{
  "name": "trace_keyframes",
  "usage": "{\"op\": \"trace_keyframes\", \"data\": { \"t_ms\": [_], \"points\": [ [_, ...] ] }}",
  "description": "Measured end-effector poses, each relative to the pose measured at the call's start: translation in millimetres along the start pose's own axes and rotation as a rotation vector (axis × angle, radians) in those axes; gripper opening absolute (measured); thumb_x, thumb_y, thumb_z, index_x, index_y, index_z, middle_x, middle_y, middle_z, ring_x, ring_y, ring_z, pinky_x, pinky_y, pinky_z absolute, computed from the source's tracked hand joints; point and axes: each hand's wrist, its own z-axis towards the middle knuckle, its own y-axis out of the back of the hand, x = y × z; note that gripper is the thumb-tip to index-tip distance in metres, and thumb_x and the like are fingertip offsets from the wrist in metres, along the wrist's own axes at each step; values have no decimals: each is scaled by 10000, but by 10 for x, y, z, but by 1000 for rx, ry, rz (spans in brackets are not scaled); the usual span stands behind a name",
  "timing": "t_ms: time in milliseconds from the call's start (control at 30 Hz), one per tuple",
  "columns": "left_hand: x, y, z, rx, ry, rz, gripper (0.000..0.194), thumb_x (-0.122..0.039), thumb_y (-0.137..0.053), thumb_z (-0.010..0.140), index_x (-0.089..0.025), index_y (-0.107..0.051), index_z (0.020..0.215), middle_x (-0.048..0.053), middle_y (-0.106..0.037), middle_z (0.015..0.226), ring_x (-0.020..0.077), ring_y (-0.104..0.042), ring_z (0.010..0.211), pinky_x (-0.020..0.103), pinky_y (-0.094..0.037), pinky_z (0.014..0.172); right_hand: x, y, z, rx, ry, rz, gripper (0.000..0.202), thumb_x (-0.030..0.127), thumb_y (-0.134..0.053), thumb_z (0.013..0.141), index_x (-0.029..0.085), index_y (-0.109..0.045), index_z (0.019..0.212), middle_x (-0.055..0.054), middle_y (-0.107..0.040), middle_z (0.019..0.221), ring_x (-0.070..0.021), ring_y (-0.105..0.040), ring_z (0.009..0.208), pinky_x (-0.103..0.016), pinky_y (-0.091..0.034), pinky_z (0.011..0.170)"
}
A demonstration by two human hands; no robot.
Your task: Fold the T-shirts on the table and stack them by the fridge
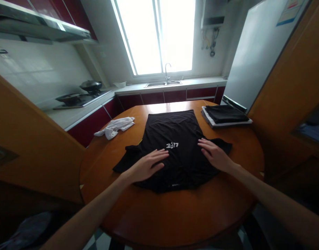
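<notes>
A black T-shirt (175, 128) with white lettering lies spread out on the round wooden table (175, 218). Its collar end points toward me and its hem toward the window, with a sleeve out to each side. My left hand (149, 165) is over the left part of the shirt, palm down with fingers extended. Over the right part, near the right sleeve, is my right hand (214, 152), its fingers also stretched out. Neither hand grips the cloth; whether the palms press on it I cannot tell.
A crumpled white cloth (116, 127) lies at the table's left. Folded dark and white garments (226, 116) are stacked at the back right, beside the fridge (255, 52). Behind the table runs a counter with a sink (162, 84); pans (68, 99) stand on the stove.
</notes>
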Motion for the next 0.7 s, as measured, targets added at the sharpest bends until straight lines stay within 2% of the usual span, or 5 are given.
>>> {"op": "trace_keyframes", "data": {
  "t_ms": [67,167,267,467,700],
  "points": [
    [322,6,209,-112,134,57,486,-443,-378,1057,-216,-552,1451,93,-515,1527,265,-418,1458,504,-302,1226,-389,38,211,-114,-155,-131,366,220,-478,957,170,-698,1245,-145,-627,1381,-287,-525,1346,-500,-363,1177],
    [768,-71,393,-116,283,151,565,-501,-376,1039,-160,-534,1461,141,-465,1557,302,-346,1494,526,-294,1216,-817,173,361,-33,-310,-272,243,258,-581,880,170,-749,1033,-153,-698,1174,-301,-611,1164,-479,-445,1074],
    [1025,-196,416,-88,348,222,570,-527,-367,1037,-223,-483,1505,118,-373,1615,307,-259,1528,574,-244,1214,-980,357,355,43,-344,-243,189,370,-655,813,193,-720,790,-117,-696,984,-286,-630,992,-434,-499,946],
    [1088,-286,367,-67,359,268,561,-557,-369,1038,-307,-438,1535,72,-313,1647,295,-221,1541,574,-199,1222,-999,641,323,109,-547,130,356,558,-697,751,204,-691,784,-36,-696,758,-210,-641,712,-301,-517,651],
    [1087,-290,378,-69,354,275,562,-552,-362,1041,-300,-436,1537,74,-316,1647,297,-231,1539,570,-205,1220,-1021,722,74,108,-756,255,554,450,-898,560,187,-728,1018,-118,-767,1001,-288,-730,891,-360,-596,764]
  ]
}}
